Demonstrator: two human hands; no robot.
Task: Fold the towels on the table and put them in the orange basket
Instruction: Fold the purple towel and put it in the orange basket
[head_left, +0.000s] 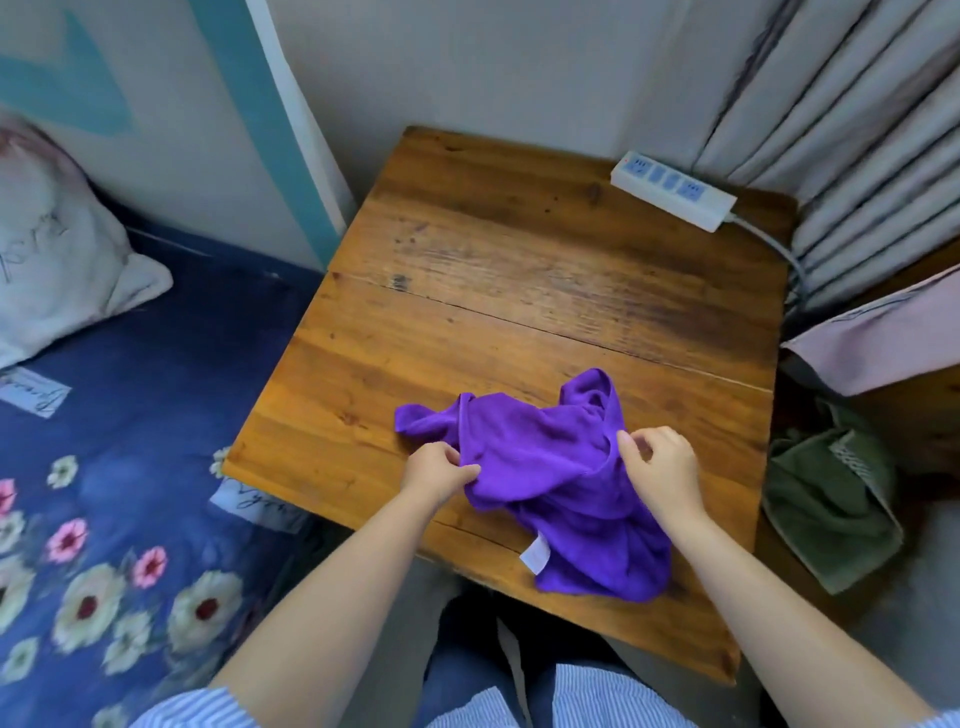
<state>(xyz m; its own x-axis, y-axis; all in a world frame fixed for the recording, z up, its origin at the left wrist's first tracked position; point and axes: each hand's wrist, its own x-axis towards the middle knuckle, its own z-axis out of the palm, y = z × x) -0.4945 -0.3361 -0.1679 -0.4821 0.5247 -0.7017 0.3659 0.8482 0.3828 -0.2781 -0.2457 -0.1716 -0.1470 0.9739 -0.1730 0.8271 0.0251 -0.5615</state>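
Observation:
A crumpled purple towel (550, 467) with a white label lies on the near right part of the wooden table (519, 270). My left hand (436, 475) pinches the towel's left edge between thumb and fingers. My right hand (662, 470) grips a fold on the towel's right side, fingers curled. No orange basket is in view.
A white power strip (672, 189) lies at the table's far right corner, its cable running off the edge. A green towel (826, 493) and a pink cloth (878, 348) sit to the right of the table. A blue flowered bed (130, 467) with a pillow is on the left. Curtains hang at the back right.

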